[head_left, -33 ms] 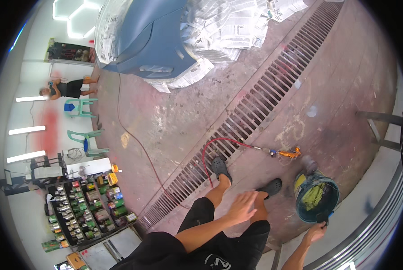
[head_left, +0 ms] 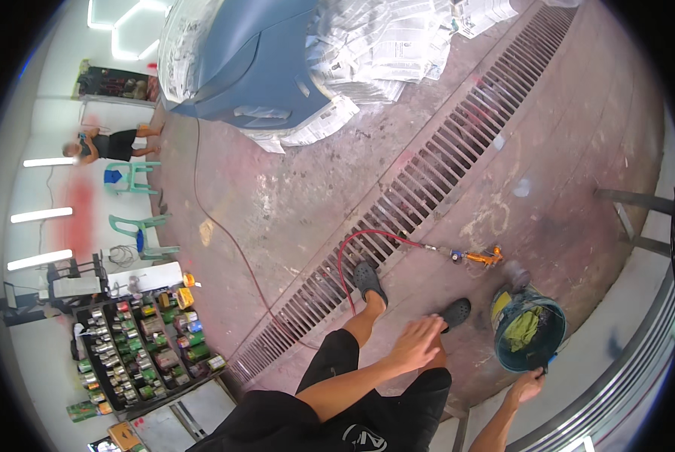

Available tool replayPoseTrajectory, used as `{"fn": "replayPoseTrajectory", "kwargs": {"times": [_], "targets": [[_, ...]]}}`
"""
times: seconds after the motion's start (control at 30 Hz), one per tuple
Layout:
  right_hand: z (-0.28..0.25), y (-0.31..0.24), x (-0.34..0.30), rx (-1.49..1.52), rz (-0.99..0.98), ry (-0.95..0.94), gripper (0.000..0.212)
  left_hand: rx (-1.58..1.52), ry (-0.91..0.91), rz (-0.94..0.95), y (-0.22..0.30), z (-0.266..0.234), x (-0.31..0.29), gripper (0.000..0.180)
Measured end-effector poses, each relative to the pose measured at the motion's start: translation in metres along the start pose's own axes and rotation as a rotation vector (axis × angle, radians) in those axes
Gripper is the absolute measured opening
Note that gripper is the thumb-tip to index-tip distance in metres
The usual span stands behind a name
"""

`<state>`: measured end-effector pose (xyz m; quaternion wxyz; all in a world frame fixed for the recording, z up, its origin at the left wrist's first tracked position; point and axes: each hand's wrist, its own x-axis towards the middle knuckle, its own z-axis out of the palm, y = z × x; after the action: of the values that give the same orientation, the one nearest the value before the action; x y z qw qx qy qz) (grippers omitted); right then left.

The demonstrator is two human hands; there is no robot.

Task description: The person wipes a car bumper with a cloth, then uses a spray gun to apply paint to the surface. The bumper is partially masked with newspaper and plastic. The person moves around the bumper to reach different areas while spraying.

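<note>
My left hand [head_left: 417, 343] is held over my right knee, fingers stretched out together and nothing in it. My right hand [head_left: 529, 385] is at the near rim of a dark teal bucket [head_left: 554, 328], its fingers closed on something small and dark that I cannot make out. A yellow-green cloth [head_left: 523, 329] lies inside the bucket. Just beyond it, an orange spray gun [head_left: 485, 258] is joined to a red air hose [head_left: 375, 232]; a greyish, blurred cup-like shape [head_left: 516, 276] is beside it.
A slatted floor drain [head_left: 428, 179] crosses diagonally. Ahead is a blue car panel [head_left: 258, 68] with newspaper masking [head_left: 379, 53]. A rack of paint cans [head_left: 138, 346] stands at left. Farther back are green chairs [head_left: 134, 181] and another person [head_left: 115, 145]. A dark metal stand [head_left: 639, 200] is at right.
My right hand's fingertips have shifted slightly at the bucket rim, and less of the dark thing shows there. The view has moved a little; the left hand stays stretched out.
</note>
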<state>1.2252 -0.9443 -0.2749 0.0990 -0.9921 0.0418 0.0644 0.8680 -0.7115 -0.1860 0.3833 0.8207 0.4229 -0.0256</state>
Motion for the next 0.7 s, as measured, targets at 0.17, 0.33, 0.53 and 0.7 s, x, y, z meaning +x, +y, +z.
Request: {"fn": "replayPoseTrajectory", "kwargs": {"times": [0.17, 0.33, 0.53, 0.7], "targets": [[-0.019, -0.144, -0.099, 0.38, -0.285, -0.104, 0.04, -0.101, 0.037, 0.187, 0.016, -0.041, 0.079, 0.098], [-0.037, -0.332, -0.241, 0.435, -0.501, -0.48, 0.039, -0.086, 0.134, 0.287, -0.047, -0.146, 0.111, 0.101], [-0.043, -0.504, -0.419, 0.394, -0.693, -0.892, 0.044, 0.123, 0.339, 0.187, -0.178, -0.306, 0.076, 0.083], [-0.064, -0.601, -0.546, 0.307, -0.777, -1.275, 0.059, -0.456, 0.261, -0.305, -0.276, -0.421, 0.017, 0.054]]}}
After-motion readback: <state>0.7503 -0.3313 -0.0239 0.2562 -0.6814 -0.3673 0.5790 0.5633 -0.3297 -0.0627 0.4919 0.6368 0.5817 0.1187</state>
